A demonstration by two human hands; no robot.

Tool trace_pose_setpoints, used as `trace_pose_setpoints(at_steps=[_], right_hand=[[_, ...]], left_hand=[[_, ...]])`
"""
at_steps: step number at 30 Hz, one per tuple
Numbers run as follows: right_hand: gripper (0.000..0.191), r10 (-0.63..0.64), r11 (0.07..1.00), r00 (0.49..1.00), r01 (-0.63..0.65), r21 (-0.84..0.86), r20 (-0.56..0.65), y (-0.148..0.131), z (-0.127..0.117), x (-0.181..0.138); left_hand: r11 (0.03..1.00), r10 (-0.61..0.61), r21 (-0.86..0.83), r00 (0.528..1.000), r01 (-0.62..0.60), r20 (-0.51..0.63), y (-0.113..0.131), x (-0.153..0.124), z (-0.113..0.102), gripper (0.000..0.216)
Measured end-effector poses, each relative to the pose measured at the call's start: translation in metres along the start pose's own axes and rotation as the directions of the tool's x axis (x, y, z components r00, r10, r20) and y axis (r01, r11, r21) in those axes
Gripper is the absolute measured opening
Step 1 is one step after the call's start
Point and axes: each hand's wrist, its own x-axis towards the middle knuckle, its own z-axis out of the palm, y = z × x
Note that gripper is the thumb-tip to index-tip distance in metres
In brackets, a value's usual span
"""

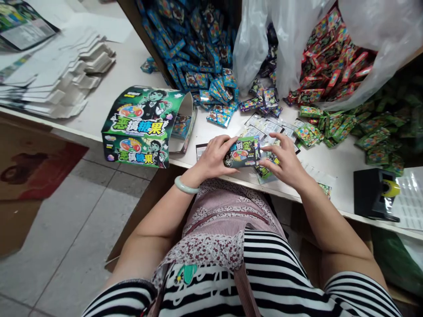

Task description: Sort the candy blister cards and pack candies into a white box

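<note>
Near the table's front edge, my left hand (211, 156) grips the left end of a small green candy packet (241, 153), fingers curled around it. My right hand (283, 162) is at the packet's right end, thumb and fingers pinching it, with another green packet (264, 171) lying beneath. A jade bangle sits on my left wrist. Flat silver-white sachets (264, 127) lie just beyond my hands.
A green display box (142, 127) lies on its side at left. Behind it is a heap of blue packets (198, 48), with red packets in a clear bag (330, 57) and green packets (373, 127) at right. A black tape dispenser (375, 193) is at the right edge, with flat cartons (59, 75) at far left.
</note>
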Motion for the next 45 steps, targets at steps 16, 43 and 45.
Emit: trace_pose_setpoints(at_steps=[16, 43, 45], right_hand=[[0.037, 0.070, 0.957, 0.983, -0.018, -0.291, 0.170, 0.010, 0.101, 0.162], [0.049, 0.502, 0.591, 0.863, -0.306, 0.747, -0.044, 0.022, 0.004, 0.055], [0.051, 0.503, 0.591, 0.863, -0.299, 0.749, -0.052, 0.019, 0.008, 0.050]], left_hand=[[0.997, 0.056, -0.040, 0.995, -0.059, -0.082, 0.019, -0.020, -0.043, 0.105], [0.920, -0.178, -0.327, 0.974, 0.215, 0.140, -0.004, 0.020, 0.018, 0.089], [0.787, -0.282, -0.540, 0.952, 0.299, 0.117, 0.002, 0.023, 0.013, 0.076]])
